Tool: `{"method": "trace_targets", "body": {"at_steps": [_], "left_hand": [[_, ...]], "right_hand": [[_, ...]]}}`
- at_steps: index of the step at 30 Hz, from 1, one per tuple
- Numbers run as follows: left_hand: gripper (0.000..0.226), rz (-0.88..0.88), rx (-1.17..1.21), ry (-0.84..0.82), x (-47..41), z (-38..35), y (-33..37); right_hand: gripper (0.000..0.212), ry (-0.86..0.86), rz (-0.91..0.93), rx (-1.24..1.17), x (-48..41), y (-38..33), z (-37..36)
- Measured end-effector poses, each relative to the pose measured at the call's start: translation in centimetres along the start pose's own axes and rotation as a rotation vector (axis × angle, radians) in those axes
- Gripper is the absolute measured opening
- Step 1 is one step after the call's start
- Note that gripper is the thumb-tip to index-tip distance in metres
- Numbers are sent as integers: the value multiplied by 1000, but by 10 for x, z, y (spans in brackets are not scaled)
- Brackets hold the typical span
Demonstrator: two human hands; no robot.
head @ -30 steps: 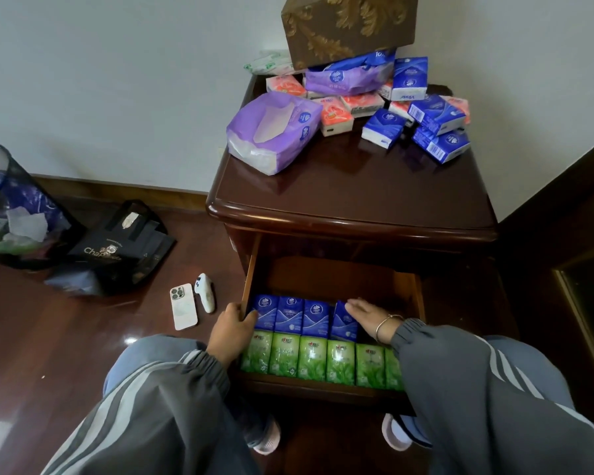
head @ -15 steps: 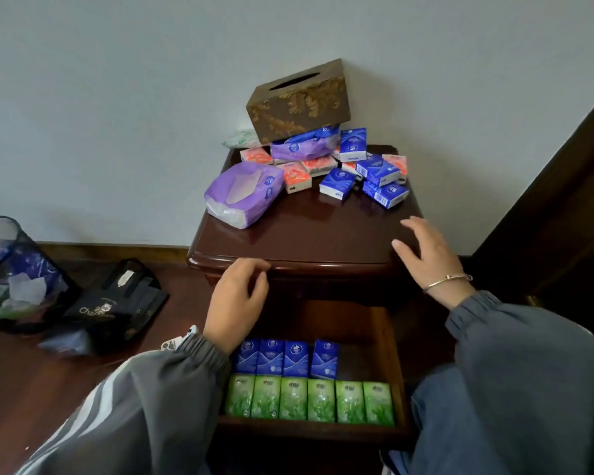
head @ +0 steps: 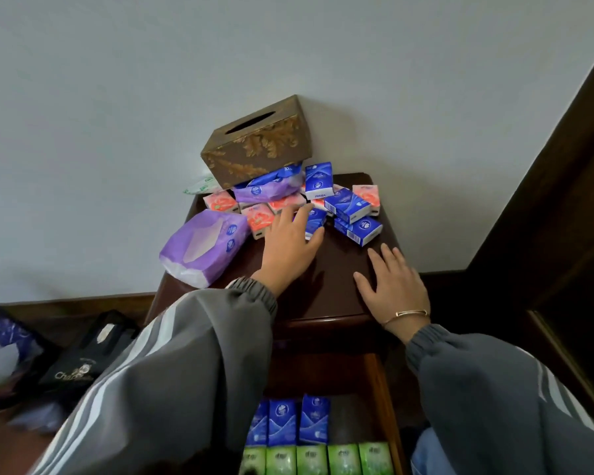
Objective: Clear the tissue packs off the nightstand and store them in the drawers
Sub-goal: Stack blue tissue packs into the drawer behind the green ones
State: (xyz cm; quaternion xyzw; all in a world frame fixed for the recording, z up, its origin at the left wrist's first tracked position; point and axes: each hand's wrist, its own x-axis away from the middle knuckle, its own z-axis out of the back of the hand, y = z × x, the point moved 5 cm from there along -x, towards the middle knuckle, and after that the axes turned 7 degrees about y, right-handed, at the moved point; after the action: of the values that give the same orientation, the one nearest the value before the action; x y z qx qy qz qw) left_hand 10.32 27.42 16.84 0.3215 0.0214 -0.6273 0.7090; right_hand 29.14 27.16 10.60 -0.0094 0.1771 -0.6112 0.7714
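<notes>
We see a small blue tissue pack (head: 318, 219) on the dark wooden nightstand (head: 336, 279). It lies under the tips of the left hand's (head: 288, 245) fingers (head: 300, 214), which are spread and nearly straight, touching the pack without closing round it. Just beyond those fingers lie more blue packs (head: 347, 204) and pink packs (head: 259, 217), heaped against a brown and gold tissue box (head: 258, 145). A large purple pack (head: 203, 250) lies to their left. The right hand (head: 393, 286) rests flat on the bare top, fingers straight and apart, holding nothing, with a thin bracelet (head: 408, 313) at the wrist. Below both hands, the open drawer (head: 379, 399) holds a row of stored blue packs (head: 282, 423) behind a row of green packs (head: 343, 459).
</notes>
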Motion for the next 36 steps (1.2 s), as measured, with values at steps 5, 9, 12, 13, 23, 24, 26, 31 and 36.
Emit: {"method": "trace_targets", "body": {"at_steps": [5, 9, 12, 13, 23, 24, 26, 31, 36], "left_hand": [[55, -187, -86, -63, -42, -30, 25], [63, -382, -228, -204, -48, -53, 36], [68, -487, -365, -214, -46, -54, 38], [68, -520, -382, -199, -44, -52, 40], [85, -499, -215, -404, -39, -37, 47], [85, -476, -202, -414, -40, -39, 49], [85, -445, -192, -403, -41, -42, 52], [76, -451, -240, -328, -42, -50, 63], [73, -410, -223, -363, -40, -62, 68]], "right_hand": [[59, 94, -10, -19, 1, 2, 0], [58, 131, -17, -27, 2, 3, 0], [54, 148, -23, -57, 3, 3, 2], [53, 159, -28, -76, 4, 3, 3], [46, 245, -206, -181, 11, 7, 9], [48, 238, -237, -173, 11, 7, 9], [50, 225, -273, -162, 12, 7, 8], [45, 233, -294, -203, 13, 10, 9], [31, 337, -278, -240, 16, 10, 16]]}}
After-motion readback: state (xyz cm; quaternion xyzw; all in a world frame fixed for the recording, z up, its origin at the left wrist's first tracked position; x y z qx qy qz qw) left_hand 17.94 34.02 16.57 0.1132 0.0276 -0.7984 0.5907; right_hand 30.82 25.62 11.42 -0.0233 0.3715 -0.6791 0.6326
